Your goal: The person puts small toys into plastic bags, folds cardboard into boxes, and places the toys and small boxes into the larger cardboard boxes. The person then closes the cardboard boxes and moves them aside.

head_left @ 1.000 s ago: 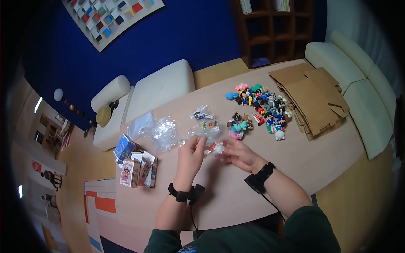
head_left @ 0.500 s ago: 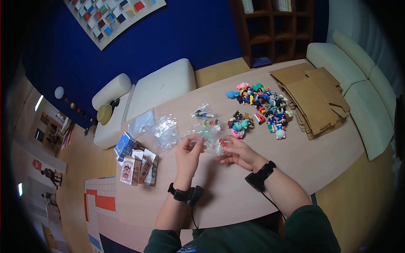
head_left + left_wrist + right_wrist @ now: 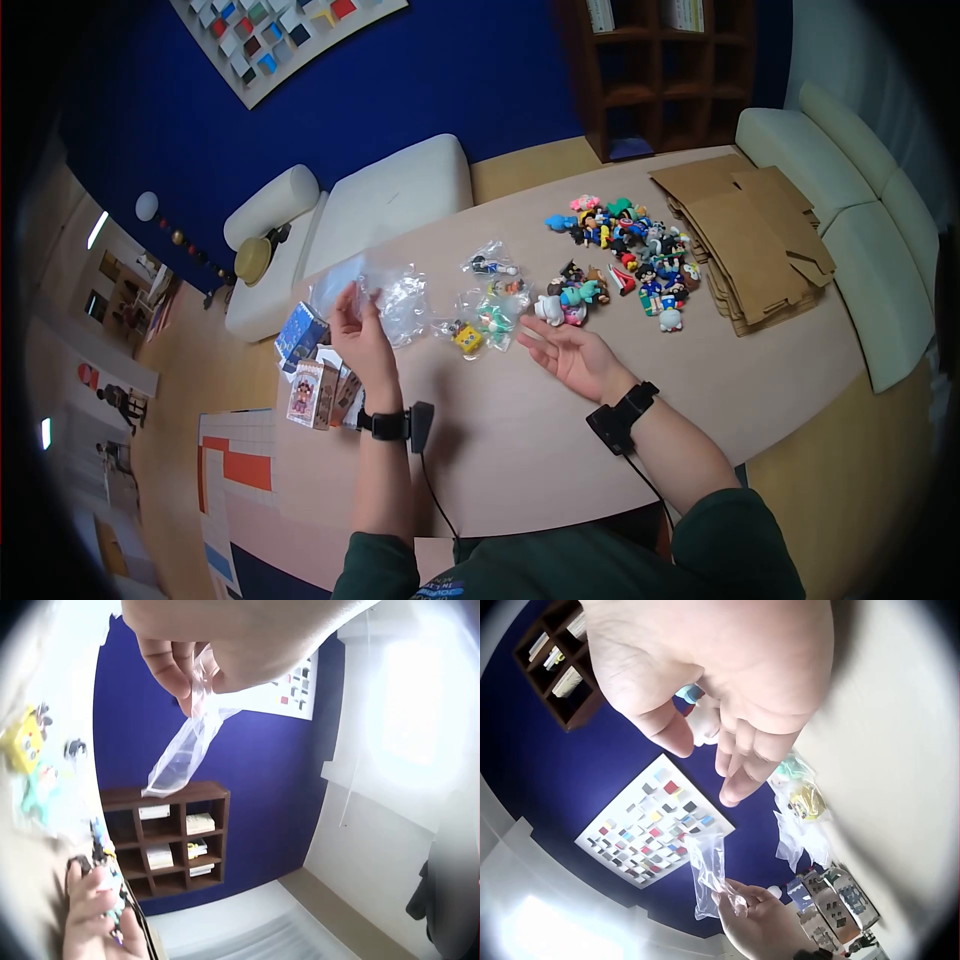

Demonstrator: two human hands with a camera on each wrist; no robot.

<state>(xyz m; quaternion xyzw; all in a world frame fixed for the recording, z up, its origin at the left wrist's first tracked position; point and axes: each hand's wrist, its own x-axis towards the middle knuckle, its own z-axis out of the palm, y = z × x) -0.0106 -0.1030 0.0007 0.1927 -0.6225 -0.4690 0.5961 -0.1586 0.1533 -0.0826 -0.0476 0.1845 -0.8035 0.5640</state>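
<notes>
My left hand (image 3: 365,345) is raised over the left part of the table, pinching a thin clear plastic bag (image 3: 184,754) between thumb and fingers. The bag hangs limp and looks empty. With its palm turned up, my right hand (image 3: 575,362) holds a small white figurine (image 3: 703,724) between thumb and fingers; part of the figurine is hidden by the hand in the right wrist view. Between the hands lie bagged figurines, among them a yellow one (image 3: 467,340) and a green one (image 3: 493,318).
Loose plastic bags (image 3: 402,308) lie left of the bagged figurines, near small printed boxes (image 3: 312,392). A large pile of figurines (image 3: 640,245) and a smaller cluster (image 3: 580,290) are on the right. Flattened cardboard (image 3: 750,240) is stacked beyond them.
The bag has come off the white figurine. My left hand has carried the bag left, while the right hand keeps the figurine near the small cluster.
</notes>
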